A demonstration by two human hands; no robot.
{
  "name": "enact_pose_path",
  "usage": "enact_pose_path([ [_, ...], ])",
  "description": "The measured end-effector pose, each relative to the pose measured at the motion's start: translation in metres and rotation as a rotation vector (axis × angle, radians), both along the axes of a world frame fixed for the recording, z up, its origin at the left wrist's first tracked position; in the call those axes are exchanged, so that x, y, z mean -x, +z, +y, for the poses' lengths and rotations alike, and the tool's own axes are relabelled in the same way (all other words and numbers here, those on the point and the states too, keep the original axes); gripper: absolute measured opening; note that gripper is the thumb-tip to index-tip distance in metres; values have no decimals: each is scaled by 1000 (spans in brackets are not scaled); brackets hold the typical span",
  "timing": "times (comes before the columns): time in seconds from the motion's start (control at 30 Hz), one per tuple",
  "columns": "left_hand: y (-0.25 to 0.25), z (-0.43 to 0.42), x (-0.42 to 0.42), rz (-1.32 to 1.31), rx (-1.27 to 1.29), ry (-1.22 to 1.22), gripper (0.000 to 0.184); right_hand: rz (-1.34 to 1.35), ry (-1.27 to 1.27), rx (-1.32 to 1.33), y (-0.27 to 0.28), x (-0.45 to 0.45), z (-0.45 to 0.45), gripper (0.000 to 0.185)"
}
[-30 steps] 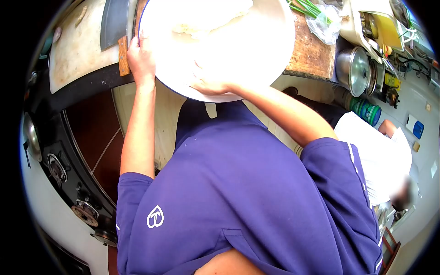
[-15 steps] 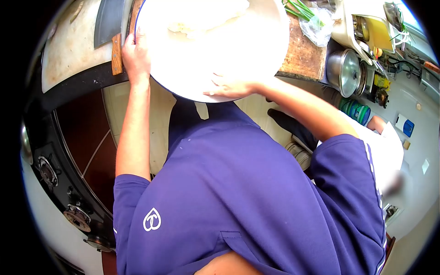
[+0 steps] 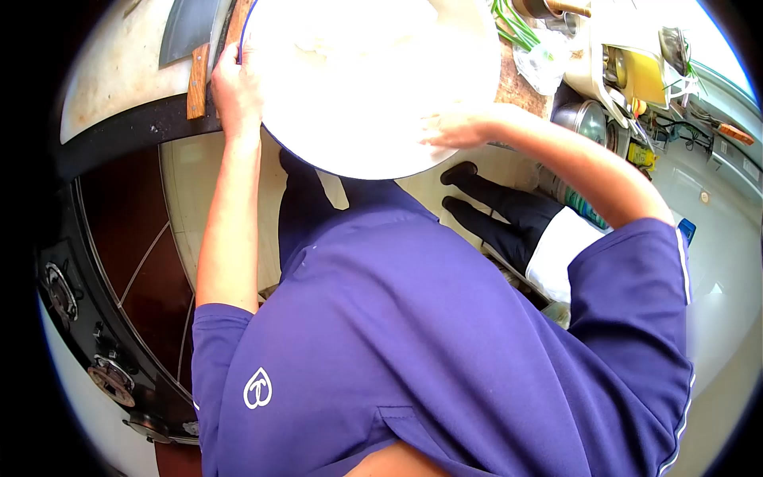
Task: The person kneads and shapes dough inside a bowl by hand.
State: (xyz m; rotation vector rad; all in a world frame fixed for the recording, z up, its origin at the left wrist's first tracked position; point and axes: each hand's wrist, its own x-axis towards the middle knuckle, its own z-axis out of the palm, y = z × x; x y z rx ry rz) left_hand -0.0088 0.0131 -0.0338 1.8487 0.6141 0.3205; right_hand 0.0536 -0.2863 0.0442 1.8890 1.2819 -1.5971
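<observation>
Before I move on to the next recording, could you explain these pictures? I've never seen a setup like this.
There is no machine here: a camera on a person's head looks down at their own bare hands, so the purple shirt is the wearer's. The left hand holds the rim of a large white basin. The right hand, slightly blurred, is open at the basin's near right side; whether it touches is unclear. Glare hides most of the contents. A knife lies on a pale board at left; green stalks and a plastic bag lie at right.
</observation>
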Motion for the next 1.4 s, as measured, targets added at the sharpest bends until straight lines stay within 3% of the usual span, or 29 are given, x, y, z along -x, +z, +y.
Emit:
enact_pose_path([
  [0.07,-2,0,-1,1,2,8,51,-128,232,98,-8,-31,-9,58],
  [0.17,-7,1,-1,5,-38,25,50,-676,117,-97,-36,-34,-32,48],
  [0.2,-7,-1,-1,0,-26,24,49,-717,145,13,-18,-11,-14,51],
  [0.27,-3,-1,0,-7,-12,27,47,-257,-24,165,4,7,20,61],
  [0.33,2,-2,0,9,6,14,48,2,-74,176,10,10,21,69],
  [0.4,2,-2,-2,-15,5,18,49,57,18,33,10,7,6,73],
  [0.6,1,-3,1,-32,-37,2,47,-723,-50,-207,-50,-18,-35,60],
  [0.67,2,-3,1,-34,2,-11,46,-389,-140,-64,-92,0,-46,60],
  [0.73,3,0,0,16,4,1,44,-204,-60,-25,-80,15,-14,57],
  [0.77,3,-1,-2,35,7,8,43,-188,66,-51,-41,31,13,54],
  [0.8,3,-2,-4,18,14,19,43,-509,-420,-376,-23,42,22,51],
  [0.9,2,-3,-1,18,18,33,43,-468,-825,-469,-84,-1,0,54],
  [1.0,2,-1,-4,43,23,27,45,-793,-818,-573,-96,-33,5,62],
  [1.2,7,-6,-2,13,47,33,42,-343,-843,-570,-81,87,112,66],
  [1.3,9,-6,-3,-3,25,18,42,-277,-575,-585,-79,56,74,72],
  [1.37,14,-8,-3,1,13,20,42,-139,-939,-414,-70,27,40,74],
  [1.4,12,-5,-3,15,13,16,47,-317,-871,-361,-71,21,27,74],
])
